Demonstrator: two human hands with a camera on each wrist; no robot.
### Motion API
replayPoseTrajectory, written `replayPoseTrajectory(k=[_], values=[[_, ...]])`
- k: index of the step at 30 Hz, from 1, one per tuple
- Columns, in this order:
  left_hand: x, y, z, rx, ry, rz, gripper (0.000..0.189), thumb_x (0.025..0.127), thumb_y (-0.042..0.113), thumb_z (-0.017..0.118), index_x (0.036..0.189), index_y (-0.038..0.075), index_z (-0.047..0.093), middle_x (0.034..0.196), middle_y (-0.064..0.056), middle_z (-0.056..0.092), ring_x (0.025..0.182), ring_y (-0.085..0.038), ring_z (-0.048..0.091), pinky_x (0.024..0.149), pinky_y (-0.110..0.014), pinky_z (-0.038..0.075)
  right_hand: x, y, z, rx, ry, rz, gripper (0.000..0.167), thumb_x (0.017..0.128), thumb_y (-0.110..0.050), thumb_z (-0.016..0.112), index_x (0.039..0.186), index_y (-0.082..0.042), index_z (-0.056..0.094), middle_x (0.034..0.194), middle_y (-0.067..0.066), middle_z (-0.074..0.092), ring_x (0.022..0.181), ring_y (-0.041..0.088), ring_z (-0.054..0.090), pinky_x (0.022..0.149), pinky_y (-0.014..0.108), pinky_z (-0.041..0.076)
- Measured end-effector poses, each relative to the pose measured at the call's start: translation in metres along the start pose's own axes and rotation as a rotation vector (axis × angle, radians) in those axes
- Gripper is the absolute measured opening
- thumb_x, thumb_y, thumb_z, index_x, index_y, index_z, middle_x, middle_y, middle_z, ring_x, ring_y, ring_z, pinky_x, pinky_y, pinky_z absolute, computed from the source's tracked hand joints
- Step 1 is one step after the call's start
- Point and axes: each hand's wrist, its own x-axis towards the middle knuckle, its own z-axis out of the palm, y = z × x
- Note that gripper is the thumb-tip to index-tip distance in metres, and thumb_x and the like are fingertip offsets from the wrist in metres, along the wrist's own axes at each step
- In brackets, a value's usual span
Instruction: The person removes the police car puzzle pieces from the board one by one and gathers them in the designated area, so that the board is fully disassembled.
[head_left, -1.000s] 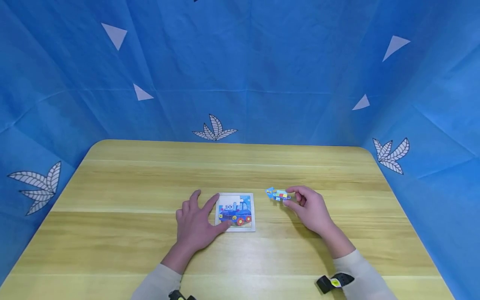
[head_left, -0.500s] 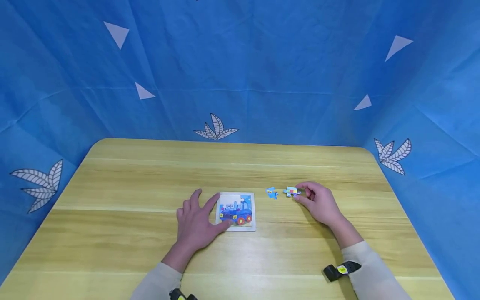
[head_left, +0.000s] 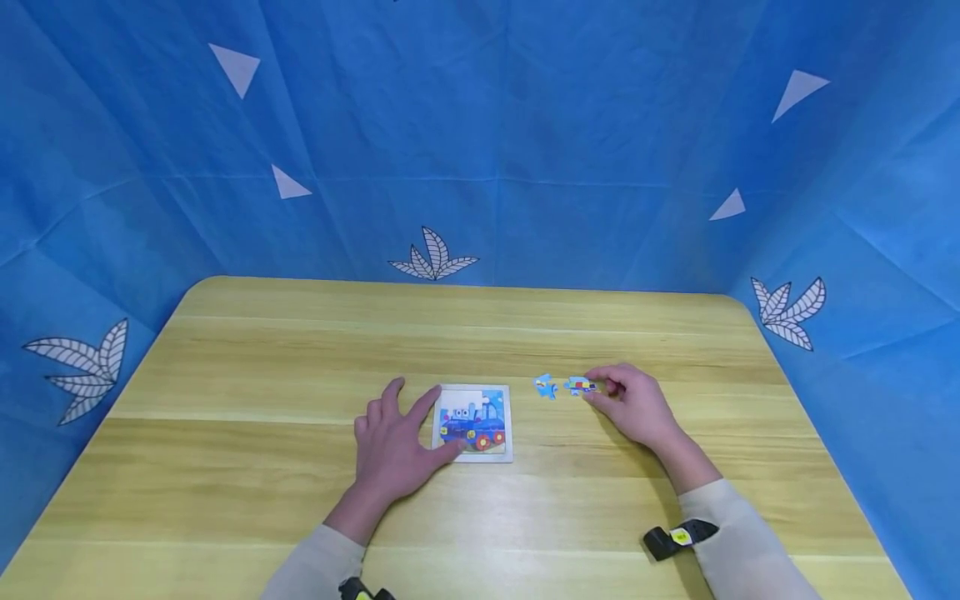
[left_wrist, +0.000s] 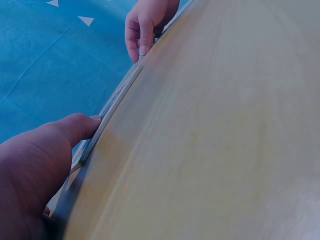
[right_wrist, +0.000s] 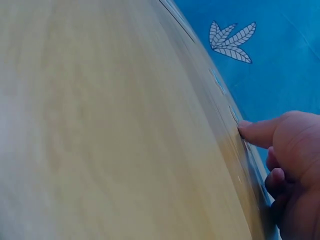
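- Head view, from where I stand: a multicoloured puzzle piece [head_left: 578,386] sits to the right of the picture board, at the bench surface or barely off it; I can't tell which.
- I'd guess it is light, thin and stiff, card or thin wood, with a smooth printed face that could slip if nipped only at a corner.
- Its knobs look like the fragile part; a hold on two opposite straight edges, close to the body, seems kinder than pulling on a tab.
- The right hand [head_left: 633,406] pinches its right end between thumb and forefinger, the other fingers tucked in behind.
- Just beside it, apart, lies a small blue piece [head_left: 546,386], flat enough that a fingernail under an edge would probably help lift it.
- Further left is the puzzle board [head_left: 461,398], a pale-rimmed tray with a blue vehicle picture and a bare patch at upper left. It looks rigid and light, likely to skate unless steadied by the rim.
- The left hand [head_left: 393,450] has its fingers spread, forefinger at the upper left corner, thumb over the near edge.
- All of it rests on the wood-grained bench [head_left: 300,358], before a blue curtain [head_left: 600,125].
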Motion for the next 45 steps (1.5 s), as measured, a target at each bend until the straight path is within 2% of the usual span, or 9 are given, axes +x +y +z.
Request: replayPoseTrajectory(k=[4,7,12,15,18,30,37,41,45], values=[[0.0,-0.001,-0.001,0.003,-0.001,0.001,0.09,0.076,0.08,0.061,0.151,0.031,0.047,0.157,-0.017,0.02,0.11,-0.034,0.034,0.078,-0.044,0.024,0.0,-0.005,0.007,0.061,0.017,-0.007,0.031,0.082,-0.014,0.084,0.112,-0.008,0.075,0.084,0.005,0.055,0.077,0.021,0.047,0.066,0.035,0.039],[-0.001,-0.001,-0.001,0.004,-0.003,0.0,0.09,0.076,0.08,0.061,0.151,0.031,0.047,0.157,-0.017,0.02,0.111,-0.034,0.034,0.078,-0.044,0.024,0.003,-0.009,0.014,0.079,0.006,-0.043,0.038,0.08,-0.018,0.086,0.115,-0.01,0.074,0.093,0.006,0.058,0.083,0.022,0.047,0.07,0.038,0.038],[0.0,0.0,0.0,0.002,-0.001,0.001,0.09,0.076,0.08,0.061,0.151,0.031,0.048,0.157,-0.017,0.021,0.111,-0.034,0.034,0.079,-0.044,0.024,0.011,-0.015,0.025,0.067,-0.018,-0.106,0.042,0.079,-0.021,0.087,0.118,-0.015,0.074,0.101,0.005,0.056,0.095,0.025,0.044,0.082,0.045,0.032],[0.0,0.001,0.0,-0.002,0.001,0.003,0.09,0.076,0.08,0.061,0.151,0.031,0.048,0.157,-0.017,0.021,0.111,-0.034,0.034,0.078,-0.044,0.024,0.015,-0.018,0.028,0.049,-0.038,-0.104,0.041,0.08,-0.021,0.085,0.119,-0.019,0.074,0.103,0.004,0.053,0.099,0.027,0.04,0.084,0.049,0.024],[0.0,0.001,0.0,-0.005,0.005,0.006,0.09,0.076,0.08,0.061,0.15,0.031,0.048,0.157,-0.017,0.021,0.111,-0.033,0.034,0.078,-0.043,0.023,0.016,-0.02,0.028,0.016,-0.052,-0.082,0.039,0.081,-0.023,0.084,0.118,-0.021,0.074,0.104,0.003,0.052,0.099,0.028,0.04,0.083,0.05,0.022],[-0.001,0.001,0.001,-0.014,0.022,0.011,0.089,0.076,0.079,0.062,0.149,0.031,0.05,0.156,-0.017,0.023,0.108,-0.033,0.034,0.077,-0.043,0.022,0.016,-0.017,0.028,0.014,-0.046,-0.038,0.035,0.076,-0.031,0.089,0.104,-0.019,0.073,0.106,0.004,0.056,0.103,0.029,0.044,0.091,0.055,0.025],[0.0,0.002,0.001,-0.018,0.025,0.02,0.088,0.076,0.079,0.063,0.149,0.03,0.051,0.156,-0.017,0.023,0.105,-0.033,0.035,0.076,-0.043,0.022,0.015,-0.016,0.028,0.02,-0.036,-0.024,0.036,0.075,-0.034,0.09,0.102,-0.019,0.072,0.106,0.003,0.056,0.104,0.029,0.046,0.091,0.056,0.025],[0.0,0.001,0.002,-0.009,0.016,0.017,0.09,0.075,0.081,0.061,0.15,0.03,0.049,0.156,-0.017,0.022,0.109,-0.033,0.035,0.077,-0.044,0.023,0.015,-0.019,0.029,0.074,0.006,-0.03,0.037,0.075,-0.03,0.089,0.105,-0.016,0.072,0.105,0.003,0.059,0.1,0.025,0.049,0.089,0.051,0.03],[0.0,0.0,0.002,0.0,0.017,0.016,0.091,0.075,0.082,0.06,0.15,0.031,0.049,0.156,-0.017,0.022,0.112,-0.034,0.034,0.078,-0.044,0.024,0.014,-0.029,0.034,0.157,0.052,-0.038,0.039,0.077,-0.025,0.089,0.109,-0.011,0.072,0.101,0.005,0.059,0.093,0.024,0.05,0.079,0.044,0.039]])
